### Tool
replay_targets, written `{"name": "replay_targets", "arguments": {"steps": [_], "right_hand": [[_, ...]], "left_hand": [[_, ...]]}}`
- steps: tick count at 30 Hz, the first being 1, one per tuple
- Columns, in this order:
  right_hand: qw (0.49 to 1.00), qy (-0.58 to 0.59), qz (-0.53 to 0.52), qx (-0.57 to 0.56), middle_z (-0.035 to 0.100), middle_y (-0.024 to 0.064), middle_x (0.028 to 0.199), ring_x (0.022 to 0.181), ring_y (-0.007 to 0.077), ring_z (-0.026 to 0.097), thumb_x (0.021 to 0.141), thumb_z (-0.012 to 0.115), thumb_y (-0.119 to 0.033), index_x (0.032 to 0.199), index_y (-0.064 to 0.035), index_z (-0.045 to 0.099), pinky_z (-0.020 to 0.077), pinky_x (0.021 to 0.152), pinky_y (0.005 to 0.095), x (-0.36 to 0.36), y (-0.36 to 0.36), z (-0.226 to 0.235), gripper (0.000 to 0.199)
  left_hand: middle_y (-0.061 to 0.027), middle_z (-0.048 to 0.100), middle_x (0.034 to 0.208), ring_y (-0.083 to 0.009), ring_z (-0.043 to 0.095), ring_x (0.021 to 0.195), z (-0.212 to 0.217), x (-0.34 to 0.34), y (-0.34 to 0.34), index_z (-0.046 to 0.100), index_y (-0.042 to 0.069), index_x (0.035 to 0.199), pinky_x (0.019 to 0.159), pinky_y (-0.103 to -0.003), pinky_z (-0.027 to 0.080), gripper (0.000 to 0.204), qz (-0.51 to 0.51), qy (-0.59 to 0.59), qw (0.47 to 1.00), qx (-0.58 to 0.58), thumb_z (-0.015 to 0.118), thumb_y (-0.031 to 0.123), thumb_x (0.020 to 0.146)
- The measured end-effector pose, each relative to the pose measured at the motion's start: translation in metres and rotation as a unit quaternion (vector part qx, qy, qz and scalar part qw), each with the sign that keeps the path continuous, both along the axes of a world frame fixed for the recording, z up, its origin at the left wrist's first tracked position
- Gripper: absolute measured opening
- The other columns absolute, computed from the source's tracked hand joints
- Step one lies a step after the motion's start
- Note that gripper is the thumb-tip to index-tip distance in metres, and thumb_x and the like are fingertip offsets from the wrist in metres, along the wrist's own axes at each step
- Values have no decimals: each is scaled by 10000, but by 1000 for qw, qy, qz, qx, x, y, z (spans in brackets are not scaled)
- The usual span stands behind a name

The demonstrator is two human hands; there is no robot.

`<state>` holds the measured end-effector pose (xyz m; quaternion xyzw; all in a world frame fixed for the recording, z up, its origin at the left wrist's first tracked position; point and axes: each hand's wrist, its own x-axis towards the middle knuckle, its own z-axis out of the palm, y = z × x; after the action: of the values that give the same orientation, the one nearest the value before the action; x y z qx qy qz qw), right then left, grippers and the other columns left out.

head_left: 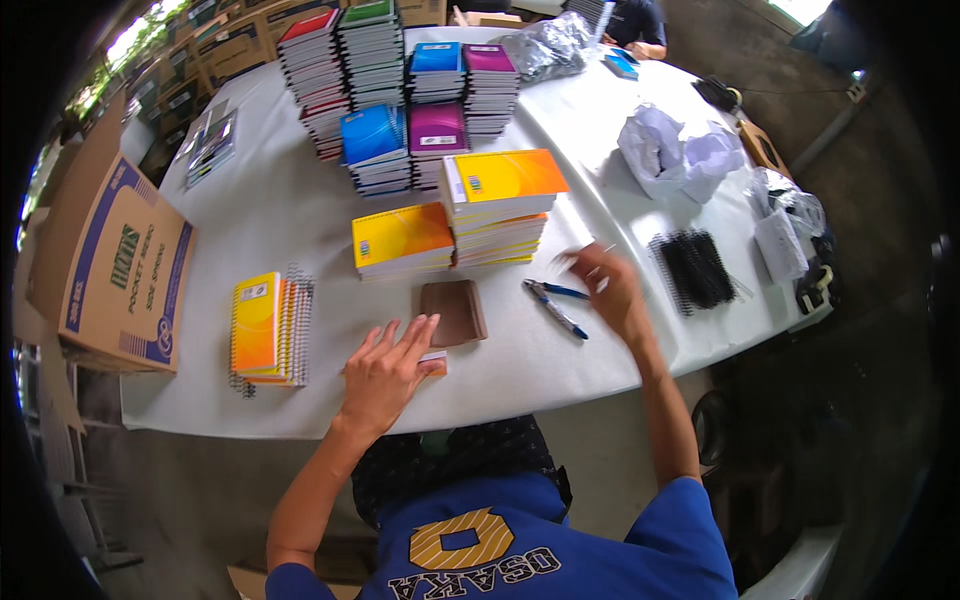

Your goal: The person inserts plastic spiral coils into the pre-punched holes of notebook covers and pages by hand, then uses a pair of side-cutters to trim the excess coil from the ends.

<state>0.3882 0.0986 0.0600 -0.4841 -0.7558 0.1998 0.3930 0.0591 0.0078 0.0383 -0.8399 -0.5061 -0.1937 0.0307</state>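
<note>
My left hand (385,375) lies with fingers stretched out, palm down, on a small orange and white notebook (435,366) that it mostly covers. Its fingertips reach the edge of a brown rectangular block (450,312). Over the right part of the table is my right hand (608,290), fingers bent and smeared by motion; whether the thin pale streak at them is something held cannot be made out. Just left of it lie blue-handled pliers (557,306). Beyond the block stand stacks of yellow-orange memo pads (403,240), and at left a pile of spiral-bound yellow notebooks (262,325).
Taller stacks of red, green, blue and purple notebooks (437,125) stand at the back. A cardboard box (130,260) sits at the left edge. Black spiral coils (697,270) and white plastic bags (675,155) lie at right. Another person (637,25) is at the far side.
</note>
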Motion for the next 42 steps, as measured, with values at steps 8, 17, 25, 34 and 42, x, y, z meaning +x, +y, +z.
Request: {"name": "replay_targets", "arguments": {"steps": [8,17,25,34,42], "right_hand": [[960,69,204,-178,689,91,905,777,176,661,863,728,-52,1004,-45,734,545,682,301,-108,-46,-10,141],[955,-23,261,-135,665,100,785,702,292,642,929,621,-120,991,-12,617,514,661,397,-111,-43,-3,125],[977,-47,209,14,662,133,827,790,365,652,858,681,-87,1022,-2,565,519,708,443,-118,-53,4,218],[931,-195,305,-39,540,203,1331,1182,362,549,747,802,-171,1069,-86,637,458,988,448,-99,19,-29,372],[826,-48,472,-304,703,133,1153,1024,258,666,857,661,-333,1226,-75,682,503,948,373,-88,32,18,451]], "left_hand": [[-24,649,1300,-329,631,1160,2,-1,1,521,172,1416,1055,-556,409,659,8,28,999,13,707,391,823],[-16,647,1303,-343,635,1150,4,1,2,520,198,1424,1052,-559,415,683,17,22,1000,-5,724,397,804],[-15,670,1240,-260,695,1011,1,8,6,550,210,1391,740,-385,604,611,-41,-74,996,-19,708,400,832],[-33,675,1224,-273,693,958,16,5,5,497,125,1423,730,-380,582,766,-73,30,997,25,690,526,799],[-80,666,991,-250,681,832,13,-15,1,356,154,1524,690,-360,568,955,16,-15,1000,14,768,480,726]]}}
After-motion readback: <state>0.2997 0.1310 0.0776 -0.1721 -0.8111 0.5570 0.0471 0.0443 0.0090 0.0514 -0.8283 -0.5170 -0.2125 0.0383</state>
